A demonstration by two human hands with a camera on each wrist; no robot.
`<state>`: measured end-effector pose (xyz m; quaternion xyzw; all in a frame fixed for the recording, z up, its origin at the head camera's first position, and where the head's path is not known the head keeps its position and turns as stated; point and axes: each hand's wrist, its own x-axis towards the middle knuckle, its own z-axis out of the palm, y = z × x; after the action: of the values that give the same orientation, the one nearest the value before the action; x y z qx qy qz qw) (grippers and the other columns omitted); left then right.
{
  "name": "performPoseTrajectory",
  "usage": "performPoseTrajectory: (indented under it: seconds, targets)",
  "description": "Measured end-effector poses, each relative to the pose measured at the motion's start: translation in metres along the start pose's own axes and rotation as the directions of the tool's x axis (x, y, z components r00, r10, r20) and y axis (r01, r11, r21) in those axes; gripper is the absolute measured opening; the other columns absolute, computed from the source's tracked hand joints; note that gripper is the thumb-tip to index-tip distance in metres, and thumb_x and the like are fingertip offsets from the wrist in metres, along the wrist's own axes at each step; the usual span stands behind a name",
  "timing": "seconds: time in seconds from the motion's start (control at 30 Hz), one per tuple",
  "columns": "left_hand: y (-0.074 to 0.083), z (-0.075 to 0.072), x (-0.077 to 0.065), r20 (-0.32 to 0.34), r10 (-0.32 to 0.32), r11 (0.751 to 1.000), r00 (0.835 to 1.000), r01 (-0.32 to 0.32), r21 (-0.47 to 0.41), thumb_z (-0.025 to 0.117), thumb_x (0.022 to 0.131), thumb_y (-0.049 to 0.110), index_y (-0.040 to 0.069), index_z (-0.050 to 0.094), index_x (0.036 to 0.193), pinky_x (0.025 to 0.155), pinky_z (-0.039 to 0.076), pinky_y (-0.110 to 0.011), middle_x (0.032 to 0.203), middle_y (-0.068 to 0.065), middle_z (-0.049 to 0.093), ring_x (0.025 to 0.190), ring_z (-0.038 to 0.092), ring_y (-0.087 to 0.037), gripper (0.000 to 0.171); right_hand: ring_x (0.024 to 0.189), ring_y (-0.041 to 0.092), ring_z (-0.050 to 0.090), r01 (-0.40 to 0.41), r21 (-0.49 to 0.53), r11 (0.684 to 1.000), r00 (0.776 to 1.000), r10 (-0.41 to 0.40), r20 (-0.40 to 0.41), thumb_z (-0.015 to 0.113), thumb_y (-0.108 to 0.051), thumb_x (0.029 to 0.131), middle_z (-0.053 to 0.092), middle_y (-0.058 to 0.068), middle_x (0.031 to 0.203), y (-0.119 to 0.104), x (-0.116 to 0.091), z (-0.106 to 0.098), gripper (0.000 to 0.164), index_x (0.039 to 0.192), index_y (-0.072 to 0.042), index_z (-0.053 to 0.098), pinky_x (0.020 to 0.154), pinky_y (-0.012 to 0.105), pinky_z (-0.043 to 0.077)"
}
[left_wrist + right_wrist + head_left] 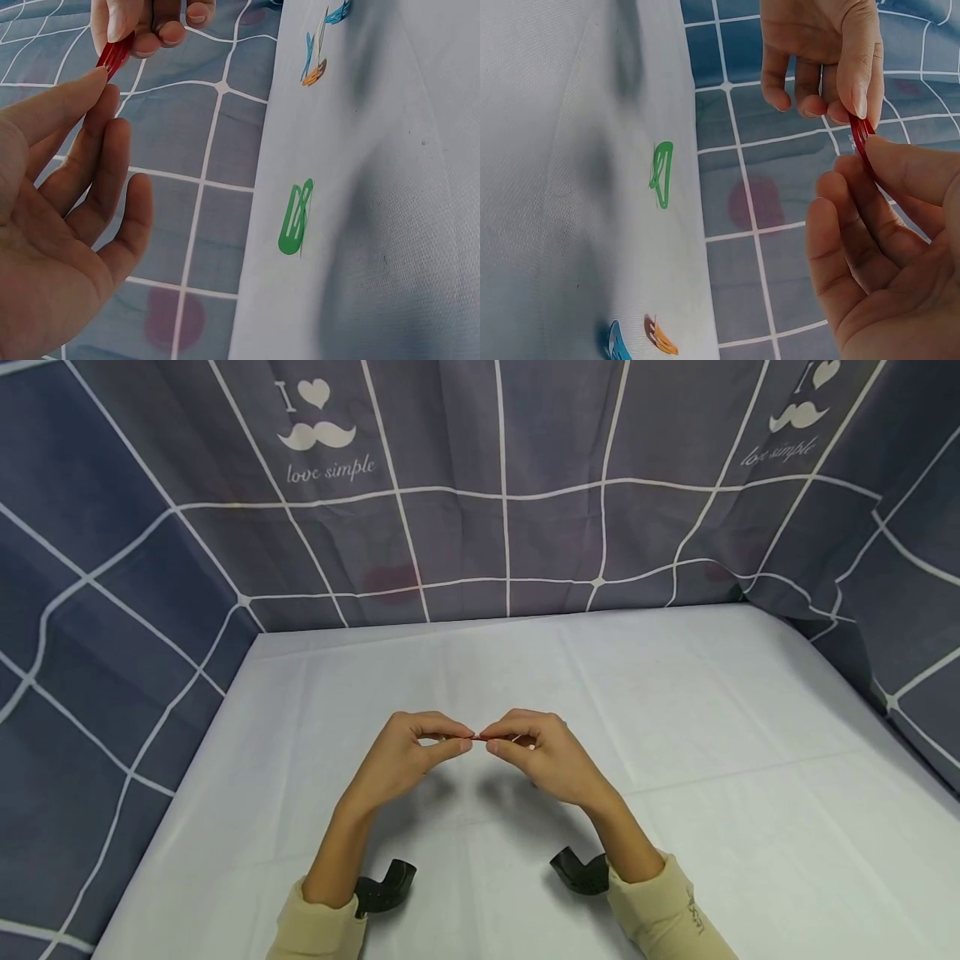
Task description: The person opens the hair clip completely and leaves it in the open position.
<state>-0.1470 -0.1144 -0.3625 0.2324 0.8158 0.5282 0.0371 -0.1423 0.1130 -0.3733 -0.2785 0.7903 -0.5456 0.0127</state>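
Observation:
A red snap hair clip (pixel 115 57) is held up between both hands over the white table. My left hand (pixel 405 756) pinches one end of it between thumb and forefinger. From the other side, my right hand (pixel 551 756) pinches the opposite end the same way, fingertips close to those of the left. In the left wrist view the other fingers of the left hand are loosely bent. The clip's ends are hidden under the fingers. Below on the table lies a green snap hair clip (pixel 288 229), with an orange clip (pixel 313 73) and a blue clip (pixel 616 342) farther along.
White cloth covers the table (pixel 712 693). A dark grid-patterned curtain (pixel 555 427) hangs behind it and along both sides. Black curved pieces (pixel 387 887) stick out at the wrists, beside the light sleeves (pixel 318 931).

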Motion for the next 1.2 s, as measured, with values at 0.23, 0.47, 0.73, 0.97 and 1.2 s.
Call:
performPoseTrajectory:
  seconds: [0.23, 0.47, 0.73, 0.97, 1.2]
  targets:
    - [0.0004, -0.0014, 0.0007, 0.022, -0.003, 1.0, 1.0, 0.003, -0.013, 0.075, 0.088, 0.017, 0.012, 0.079, 0.098, 0.09, 0.047, -0.046, 0.096, 0.002, 0.074, 0.097, 0.065, -0.013, 0.012, 0.088, 0.014, 0.063, -0.004, -0.001, 1.0, 1.0, 0.004, 0.001, 0.067, -0.008, 0.094, 0.07, -0.009, 0.095, -0.0003, 0.0007, 0.0, 0.015, 0.101, -0.016, 0.078, 0.074, 0.034, 0.051]
    - [0.0003, -0.0026, 0.0007, 0.042, -0.025, 0.999, 0.999, 0.027, -0.036, 0.076, 0.088, 0.017, 0.012, 0.079, 0.098, 0.085, 0.049, -0.048, 0.095, 0.003, 0.074, 0.096, 0.066, -0.015, 0.011, 0.09, 0.013, 0.064, -0.012, 0.016, 1.0, 1.0, 0.012, 0.008, 0.068, -0.01, 0.094, 0.071, -0.009, 0.095, 0.0007, 0.0014, 0.0002, 0.015, 0.101, -0.018, 0.078, 0.077, 0.037, 0.051]
    - [-0.0031, -0.0035, 0.0007, 0.06, -0.002, 1.0, 0.998, 0.002, 0.002, 0.076, 0.088, 0.015, 0.014, 0.08, 0.097, 0.08, 0.051, -0.042, 0.094, 0.005, 0.074, 0.093, 0.066, -0.013, 0.01, 0.096, 0.013, 0.065, -0.009, 0.039, 0.999, 0.999, 0.008, 0.031, 0.068, -0.011, 0.094, 0.072, -0.008, 0.097, 0.0018, 0.0003, 0.0001, 0.013, 0.1, -0.016, 0.078, 0.087, 0.045, 0.05]
    - [-0.0037, -0.0052, -0.0007, 0.086, 0.025, 1.0, 0.996, -0.024, -0.009, 0.074, 0.089, 0.012, 0.011, 0.079, 0.098, 0.082, 0.052, -0.038, 0.097, 0.0, 0.074, 0.094, 0.067, -0.014, 0.011, 0.096, 0.013, 0.065, 0.013, 0.042, 0.999, 0.999, -0.015, 0.051, 0.067, -0.011, 0.095, 0.072, -0.008, 0.098, 0.0027, 0.0009, 0.0003, 0.013, 0.101, -0.015, 0.078, 0.086, 0.045, 0.05]
    - [-0.0014, -0.0069, -0.0017, 0.111, 0.034, 0.999, 0.993, -0.03, -0.036, 0.074, 0.089, 0.012, 0.011, 0.079, 0.099, 0.087, 0.05, -0.041, 0.097, 0.0, 0.074, 0.095, 0.067, -0.014, 0.011, 0.098, 0.012, 0.066, 0.005, 0.042, 0.999, 0.998, -0.007, 0.055, 0.068, -0.01, 0.094, 0.073, -0.009, 0.098, 0.002, 0.0007, -0.0007, 0.013, 0.102, -0.01, 0.078, 0.087, 0.046, 0.05]
